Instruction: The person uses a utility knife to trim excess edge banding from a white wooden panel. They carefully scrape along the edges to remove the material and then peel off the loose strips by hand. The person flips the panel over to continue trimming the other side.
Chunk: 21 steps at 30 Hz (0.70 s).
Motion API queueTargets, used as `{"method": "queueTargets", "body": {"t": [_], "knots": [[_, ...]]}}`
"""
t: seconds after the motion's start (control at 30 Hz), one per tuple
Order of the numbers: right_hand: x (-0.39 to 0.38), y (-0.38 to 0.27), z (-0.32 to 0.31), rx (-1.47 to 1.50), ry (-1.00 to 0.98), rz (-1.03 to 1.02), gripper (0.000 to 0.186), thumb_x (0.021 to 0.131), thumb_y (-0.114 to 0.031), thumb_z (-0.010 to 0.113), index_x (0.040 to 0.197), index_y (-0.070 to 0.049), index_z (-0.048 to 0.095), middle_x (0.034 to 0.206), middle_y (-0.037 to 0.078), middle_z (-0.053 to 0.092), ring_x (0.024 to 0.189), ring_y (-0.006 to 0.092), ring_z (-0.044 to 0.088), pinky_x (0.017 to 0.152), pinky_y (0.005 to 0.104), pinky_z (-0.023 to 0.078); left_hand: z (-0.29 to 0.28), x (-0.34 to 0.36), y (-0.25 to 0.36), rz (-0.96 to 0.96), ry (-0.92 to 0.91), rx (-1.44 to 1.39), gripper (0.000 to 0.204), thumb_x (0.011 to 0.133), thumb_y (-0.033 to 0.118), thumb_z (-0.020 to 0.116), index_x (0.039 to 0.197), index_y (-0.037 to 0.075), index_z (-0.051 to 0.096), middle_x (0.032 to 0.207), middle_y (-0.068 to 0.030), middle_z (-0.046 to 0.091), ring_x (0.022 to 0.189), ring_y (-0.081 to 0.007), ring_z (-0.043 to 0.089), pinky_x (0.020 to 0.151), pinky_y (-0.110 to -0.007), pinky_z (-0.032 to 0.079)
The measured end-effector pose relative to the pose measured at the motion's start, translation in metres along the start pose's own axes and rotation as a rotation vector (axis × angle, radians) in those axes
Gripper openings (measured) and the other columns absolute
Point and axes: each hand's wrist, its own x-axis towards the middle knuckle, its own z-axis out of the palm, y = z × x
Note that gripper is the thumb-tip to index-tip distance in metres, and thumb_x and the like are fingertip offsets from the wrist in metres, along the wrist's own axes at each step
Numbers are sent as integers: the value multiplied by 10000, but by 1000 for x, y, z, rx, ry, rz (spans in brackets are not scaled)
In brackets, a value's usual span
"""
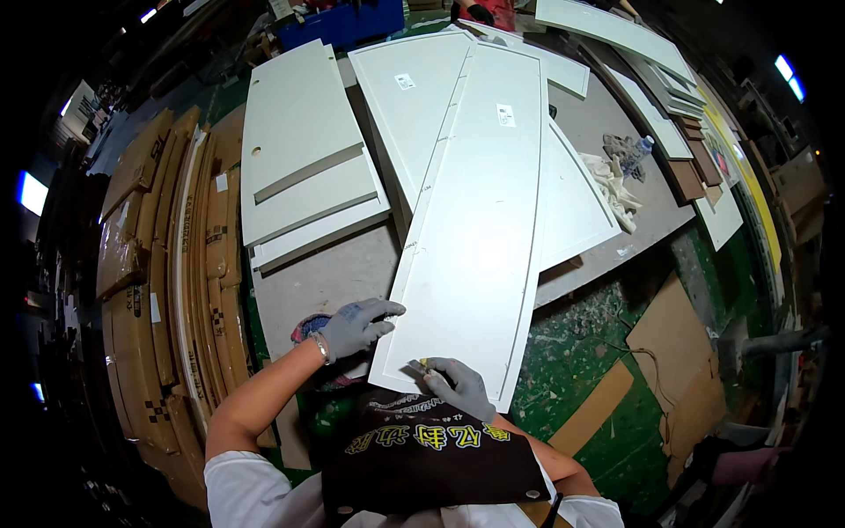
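gloved right hand (459,389) closed around a small flat tool (415,366), long white panel (471,229) beneath that grip and stretching away ahead, gloved left hand (356,328) unclenched, fingertips at the panel's left edge, cardboard packages (163,290) well apart to its left

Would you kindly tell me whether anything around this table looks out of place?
Yes, somewhat: beside the white panels on the table, a crumpled whitish cloth and a plastic bottle sit loose, out of keeping with the flat panels. Brown cardboard also lies untidily on the green floor.
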Motion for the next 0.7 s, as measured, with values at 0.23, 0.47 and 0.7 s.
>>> {"method": "queueTargets", "body": {"t": [0.23, 0.47, 0.7], "knots": [[-5, 11, 5, 120, -19, 105, 314, 954, -263, 661, 1167, -31, 660, 979, 130, 687, 901, 203, 674, 801, 327, 524, 18, -20, -17, -10, -9, -116, 701, 896, 295, 674, 1495, 76, 382, 1480, -198, 446, 1363, -298, 445, 1142, -396, 347], [-12, 1, 9, 337, 87, 233, 290, 967, -195, 637, 1171, 11, 637, 954, 111, 660, 838, 139, 615, 759, 304, 515, 51, 0, -24, -114, 333, -323, 595, 982, 345, 573, 1492, 100, 387, 1108, -92, 630, 916, -139, 581, 825, -300, 500], [14, -21, -3, -260, 32, -7, 328, 951, -188, 592, 1236, -25, 593, 942, 161, 603, 826, 270, 625, 748, 366, 498, 63, -43, -10, -248, 360, -1000, 509, 1020, 301, 509, 1416, -15, 456, 1221, -108, 616, 1056, -127, 597, 904, -252, 478]]}}
